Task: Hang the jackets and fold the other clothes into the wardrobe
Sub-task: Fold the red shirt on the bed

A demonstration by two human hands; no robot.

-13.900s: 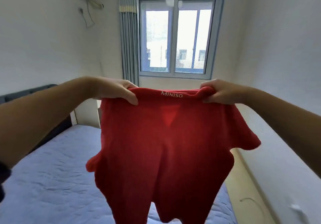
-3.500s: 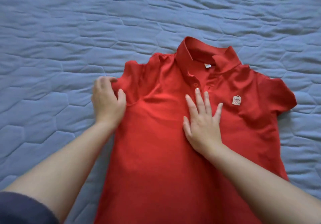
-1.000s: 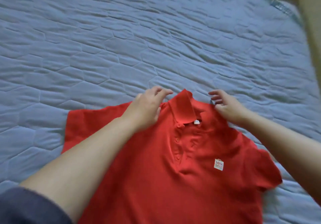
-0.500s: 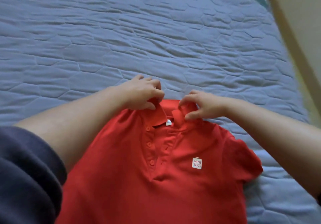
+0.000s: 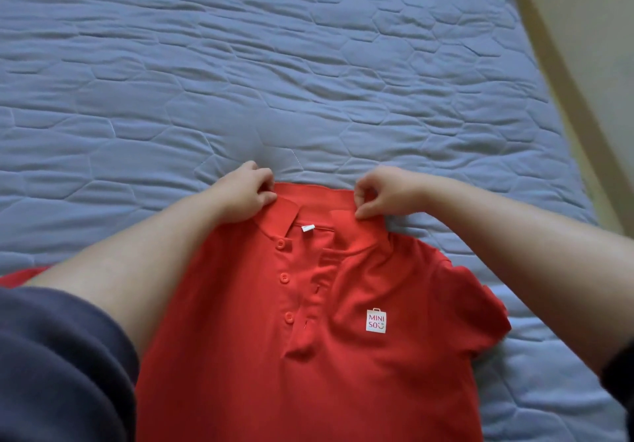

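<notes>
Fingers of the left hand [image 5: 244,194] curl round the left end of the collar [image 5: 319,205] of a red polo shirt [image 5: 308,356], while the right hand [image 5: 384,194] pinches the collar's right end between thumb and bent fingers. That shirt lies front up on a blue quilted bedspread [image 5: 240,74], placket unbuttoned, with a white MINISO logo patch [image 5: 376,320] on its chest and one short sleeve spread flat toward the right.

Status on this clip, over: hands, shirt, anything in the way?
Left hand pinches collar at one end, right hand at the other. Red polo shirt flat, front up, on blue bedspread, not yet folded. Nothing on it.
</notes>
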